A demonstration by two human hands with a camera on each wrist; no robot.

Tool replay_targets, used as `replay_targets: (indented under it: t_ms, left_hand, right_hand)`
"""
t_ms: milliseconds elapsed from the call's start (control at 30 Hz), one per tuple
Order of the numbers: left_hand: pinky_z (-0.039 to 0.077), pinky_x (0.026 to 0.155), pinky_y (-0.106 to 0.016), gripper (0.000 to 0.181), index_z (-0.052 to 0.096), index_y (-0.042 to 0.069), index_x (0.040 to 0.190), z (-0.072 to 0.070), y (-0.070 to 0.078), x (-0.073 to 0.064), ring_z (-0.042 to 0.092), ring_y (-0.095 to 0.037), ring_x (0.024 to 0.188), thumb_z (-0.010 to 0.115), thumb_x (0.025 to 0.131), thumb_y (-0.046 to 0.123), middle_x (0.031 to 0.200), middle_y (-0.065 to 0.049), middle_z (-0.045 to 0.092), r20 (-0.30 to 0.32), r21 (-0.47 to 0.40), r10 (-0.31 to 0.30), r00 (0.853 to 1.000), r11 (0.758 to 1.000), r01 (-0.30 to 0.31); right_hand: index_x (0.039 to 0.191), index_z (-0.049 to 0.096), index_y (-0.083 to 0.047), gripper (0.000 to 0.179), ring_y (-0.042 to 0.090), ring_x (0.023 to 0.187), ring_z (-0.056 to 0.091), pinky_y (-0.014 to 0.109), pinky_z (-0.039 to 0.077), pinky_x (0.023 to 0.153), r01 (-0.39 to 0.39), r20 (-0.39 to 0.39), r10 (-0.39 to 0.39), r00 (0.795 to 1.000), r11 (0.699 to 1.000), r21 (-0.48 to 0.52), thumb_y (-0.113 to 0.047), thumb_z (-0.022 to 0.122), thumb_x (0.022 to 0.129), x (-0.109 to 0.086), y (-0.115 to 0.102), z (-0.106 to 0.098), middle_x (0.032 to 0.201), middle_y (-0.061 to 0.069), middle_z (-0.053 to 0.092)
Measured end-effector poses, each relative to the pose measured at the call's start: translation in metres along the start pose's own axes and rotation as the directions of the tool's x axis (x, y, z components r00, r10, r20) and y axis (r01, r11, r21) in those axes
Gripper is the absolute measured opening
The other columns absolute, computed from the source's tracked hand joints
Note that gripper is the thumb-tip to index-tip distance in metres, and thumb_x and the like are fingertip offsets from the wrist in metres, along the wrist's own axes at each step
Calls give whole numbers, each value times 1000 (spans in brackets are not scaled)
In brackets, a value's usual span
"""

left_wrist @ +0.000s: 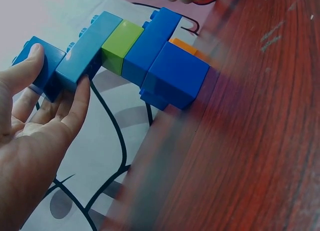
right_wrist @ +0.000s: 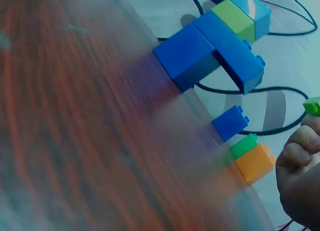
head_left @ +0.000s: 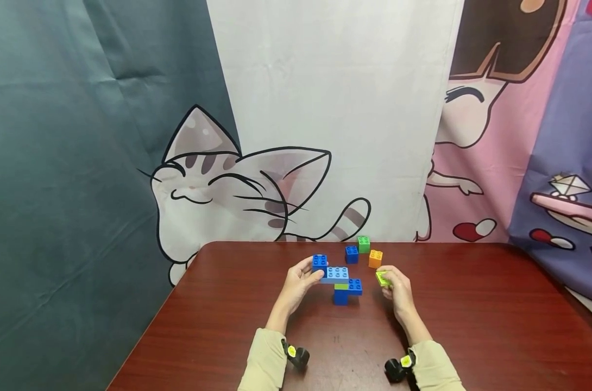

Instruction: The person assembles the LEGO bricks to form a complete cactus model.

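My left hand [head_left: 294, 285] grips the upper left end of a toy-block build, thumb on a dark blue block [head_left: 319, 262] and fingers beneath. From there a light blue brick [head_left: 337, 274] reaches right over a lime green block [left_wrist: 122, 46]. Below these come a blue brick [head_left: 356, 287] jutting right and a large blue block [left_wrist: 175, 73] at the bottom, low against the tabletop. To the right of the build, my right hand [head_left: 400, 290] pinches a separate lime green block [head_left: 382, 279], partly covered by the fingers.
Behind the hands, near the far table edge, sit a blue block [head_left: 352, 254], a green block [head_left: 363, 244] and an orange block [head_left: 375, 259]. The reddish-brown table [head_left: 218, 320] meets a printed curtain [head_left: 340, 108] at the back.
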State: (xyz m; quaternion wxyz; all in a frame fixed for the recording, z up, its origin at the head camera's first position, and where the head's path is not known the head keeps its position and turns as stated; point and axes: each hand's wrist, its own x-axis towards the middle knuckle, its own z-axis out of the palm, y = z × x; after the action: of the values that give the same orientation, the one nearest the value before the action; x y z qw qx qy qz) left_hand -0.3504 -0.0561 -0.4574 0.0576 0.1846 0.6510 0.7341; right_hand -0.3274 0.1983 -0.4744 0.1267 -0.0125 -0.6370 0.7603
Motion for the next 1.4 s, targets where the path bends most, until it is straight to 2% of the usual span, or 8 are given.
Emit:
replay_targets:
  t_ms: [133, 233, 433, 600, 767, 967, 1133, 1400]
  left_hand:
    - [53, 95, -25, 52, 45, -4, 140, 1, -1, 0, 63, -18, 115, 63, 94, 10, 137, -29, 54, -3, -9, -1, 1000, 1000, 1]
    - [53, 95, -25, 52, 45, -4, 140, 1, 0, 0, 63, -17, 114, 64, 94, 10, 137, -28, 55, -3, -14, -5, 1000, 1000, 5]
    - [52, 97, -28, 53, 45, -3, 140, 0, 1, 0, 62, -21, 117, 65, 93, 12, 137, -27, 55, -3, -7, -9, 1000, 1000, 9]
    - [51, 98, -30, 54, 45, -2, 141, 0, 1, 1, 62, -22, 118, 65, 93, 13, 137, -26, 55, 0, -6, -13, 1000, 1000, 13]
    - [52, 94, -23, 53, 44, -4, 141, 0, 0, 1, 63, -13, 112, 63, 94, 9, 138, -30, 52, 12, -33, -4, 1000, 999, 4]
    - [53, 89, -18, 51, 43, -7, 140, 0, 0, 2, 64, -4, 104, 62, 94, 5, 139, -35, 48, 21, -66, 8, 1000, 998, -6]
    - [53, 88, -18, 51, 44, -7, 140, 1, 2, 1, 64, -4, 104, 62, 94, 4, 139, -35, 48, 14, -69, 7, 1000, 998, -6]
    - [53, 90, -19, 50, 44, -5, 140, 0, 1, 1, 64, -7, 107, 62, 94, 4, 138, -30, 53, 5, -52, -1, 1000, 999, 1]
  right_hand:
    - [86, 63, -18, 19, 6, 47, 38, 20, 32, 48, -33, 21, 34, 999, 999, -24, -6, 51, 95, -2, -7, 5, 60, -7, 46]
    - [87, 63, -16, 17, 5, 46, 38, 19, 32, 48, -49, 30, 50, 998, 999, -22, -7, 52, 96, -3, -10, 11, 61, -7, 46]
    - [94, 63, -7, 11, 5, 47, 39, 18, 33, 48, -82, 58, 86, 995, 993, -79, -11, 53, 98, -3, -8, 20, 63, -7, 48]
    - [109, 58, 4, 21, 7, 50, 41, 19, 34, 50, -105, 66, 115, 991, 986, -131, -13, 54, 99, -3, -3, 23, 66, -6, 50]
    - [117, 54, 6, 29, 7, 54, 43, 19, 36, 52, -120, 65, 133, 989, 977, -175, -18, 54, 99, -4, 1, 25, 69, -6, 52]
    - [114, 53, 3, 28, 6, 57, 47, 17, 38, 53, -161, 53, 175, 983, 966, -203, -19, 57, 98, -4, 3, 29, 67, -7, 54]
    - [111, 54, 2, 28, 6, 55, 45, 17, 36, 52, -182, 56, 198, 979, 959, -219, -22, 58, 98, -4, 6, 28, 63, -5, 53]
    - [111, 55, 2, 30, 6, 55, 44, 18, 36, 53, -165, 68, 186, 980, 956, -242, -24, 60, 97, -3, 9, 28, 63, -7, 52]
